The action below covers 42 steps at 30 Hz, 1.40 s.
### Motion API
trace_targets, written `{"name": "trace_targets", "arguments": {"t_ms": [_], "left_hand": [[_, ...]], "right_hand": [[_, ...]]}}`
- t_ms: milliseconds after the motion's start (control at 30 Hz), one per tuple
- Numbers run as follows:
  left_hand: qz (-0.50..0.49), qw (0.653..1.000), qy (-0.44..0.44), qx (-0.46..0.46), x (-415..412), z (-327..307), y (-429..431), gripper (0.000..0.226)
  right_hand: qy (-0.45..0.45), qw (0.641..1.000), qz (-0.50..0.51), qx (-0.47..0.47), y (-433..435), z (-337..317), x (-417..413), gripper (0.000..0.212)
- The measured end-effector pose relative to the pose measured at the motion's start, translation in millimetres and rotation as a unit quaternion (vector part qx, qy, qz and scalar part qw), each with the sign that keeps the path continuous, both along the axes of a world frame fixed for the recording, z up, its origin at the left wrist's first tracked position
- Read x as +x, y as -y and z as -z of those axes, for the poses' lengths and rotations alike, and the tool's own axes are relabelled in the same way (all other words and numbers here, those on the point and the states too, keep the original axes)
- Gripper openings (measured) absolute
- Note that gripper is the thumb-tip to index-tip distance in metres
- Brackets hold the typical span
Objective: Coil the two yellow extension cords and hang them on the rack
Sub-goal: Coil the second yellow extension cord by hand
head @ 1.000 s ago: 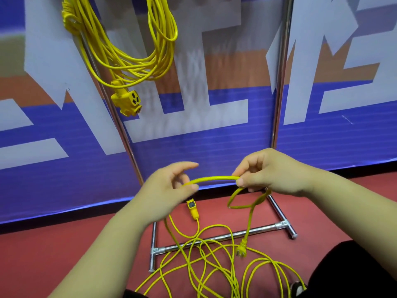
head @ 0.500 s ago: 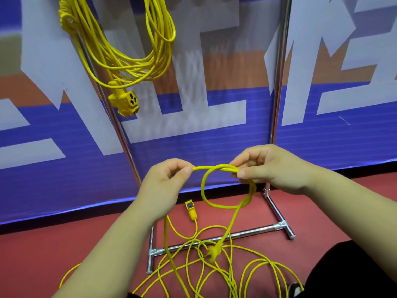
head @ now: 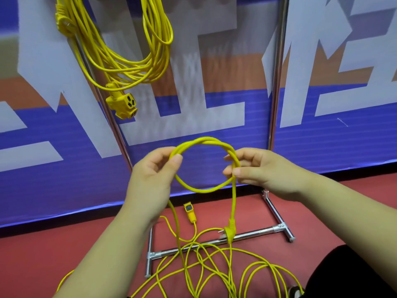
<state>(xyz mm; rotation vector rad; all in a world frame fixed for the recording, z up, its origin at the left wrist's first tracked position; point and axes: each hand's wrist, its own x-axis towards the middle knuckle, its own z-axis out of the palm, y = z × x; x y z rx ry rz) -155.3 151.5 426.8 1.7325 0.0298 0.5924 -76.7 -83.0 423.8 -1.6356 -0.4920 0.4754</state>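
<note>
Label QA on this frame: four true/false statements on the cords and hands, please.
1. A coiled cord hangs against the rack. True.
2. The left hand and right hand both pinch one small loop. True.
3. The plug sits in the left hand. False: it dangles below the right hand.
4. The loose cord on the floor is neatly coiled. False: it sprawls in a tangle.

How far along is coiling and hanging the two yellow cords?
Done: the first cord hangs coiled on the rack. In hand: the left hand and right hand pinch a loop of the second cord. Left: coiling the rest, loose on the floor, then hanging it.
</note>
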Motion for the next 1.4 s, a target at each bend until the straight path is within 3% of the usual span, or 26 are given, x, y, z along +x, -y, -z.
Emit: {"name": "trace_targets", "arguments": {"t_ms": [133, 233, 400, 600, 700, 800, 1000, 1133, 1267, 1400], "left_hand": [[0.007, 1.000, 0.006, -0.011, -1, -2, 0, 0.033], [0.003, 0.999, 0.018, 0.042, -2, -2, -3, 0.045], [0.056, 0.998, -0.001, 0.036, -6, 0, 4, 0.057], [0.006, 0.980, 0.021, 0.198, -9, 3, 6, 0.036], [-0.031, 0.984, 0.038, 0.169, -7, 4, 2, 0.029], [-0.032, 0.994, 0.031, 0.100, -4, 5, -5, 0.028], [-0.017, 0.994, 0.004, 0.105, -4, 6, -7, 0.029], [-0.016, 0.994, -0.012, 0.104, -1, 8, -6, 0.009], [0.000, 0.993, -0.009, 0.119, 1, 11, -5, 0.004], [-0.036, 0.991, 0.015, 0.129, -1, 9, 0, 0.018]], "right_hand": [[0.003, 0.998, 0.031, 0.051, -5, 1, -2, 0.023], [0.014, 0.992, 0.078, 0.094, -6, -5, -3, 0.030], [0.041, 0.991, 0.095, 0.082, -7, -13, -9, 0.033], [0.065, 0.996, 0.047, 0.026, -12, -9, -15, 0.034], [-0.007, 1.000, -0.001, 0.023, -10, -3, -12, 0.035], [-0.023, 0.999, -0.042, 0.003, -8, 1, -12, 0.034], [0.026, 1.000, -0.001, -0.001, -8, 5, -9, 0.030], [0.046, 0.999, 0.001, -0.002, -11, 7, -11, 0.028], [0.080, 0.996, -0.006, -0.023, -11, 5, -14, 0.027], [0.059, 0.997, -0.030, -0.027, -15, 5, -16, 0.030]]}}
